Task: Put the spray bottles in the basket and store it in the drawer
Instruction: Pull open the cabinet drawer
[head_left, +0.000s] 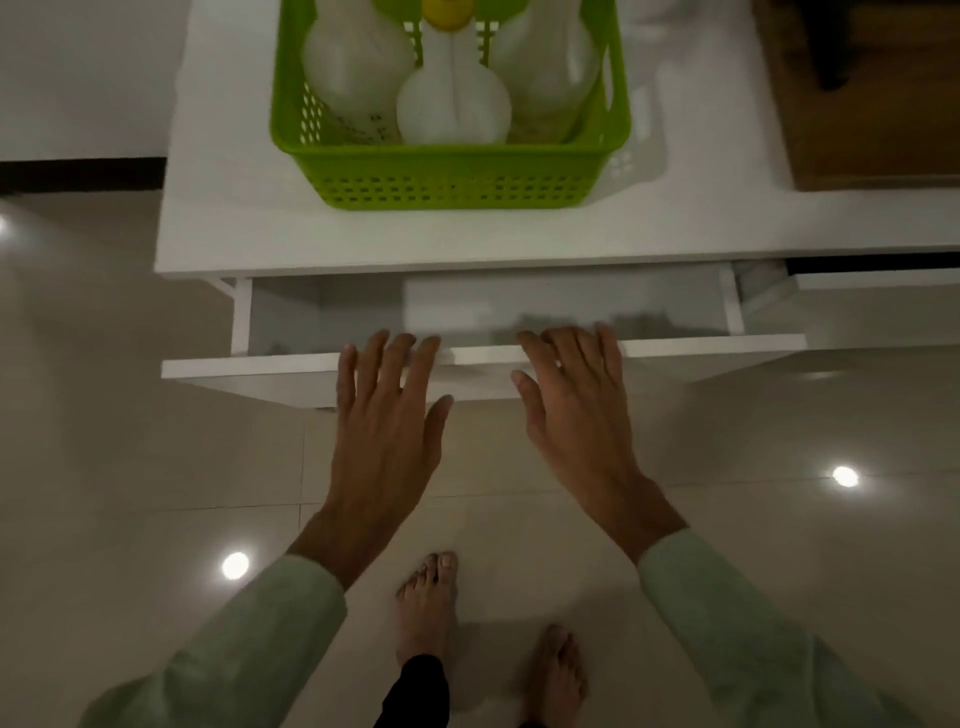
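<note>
A green perforated basket (452, 179) stands on the white cabinet top (249, 228). Inside it lie three white spray bottles (453, 106); the middle one has a yellow cap. Below the top, a white drawer (291, 361) is pulled partly out, and its inside looks bare. My left hand (387, 410) and my right hand (574, 400) hover palm down at the drawer's front edge, fingers spread, holding nothing. Their fingertips reach just over that edge.
Glossy beige floor tiles lie under the drawer, with my bare feet (428, 605) below my hands. A brown wooden surface (872, 104) sits at the top right. A second drawer front (878, 280) is to the right of the pulled-out one.
</note>
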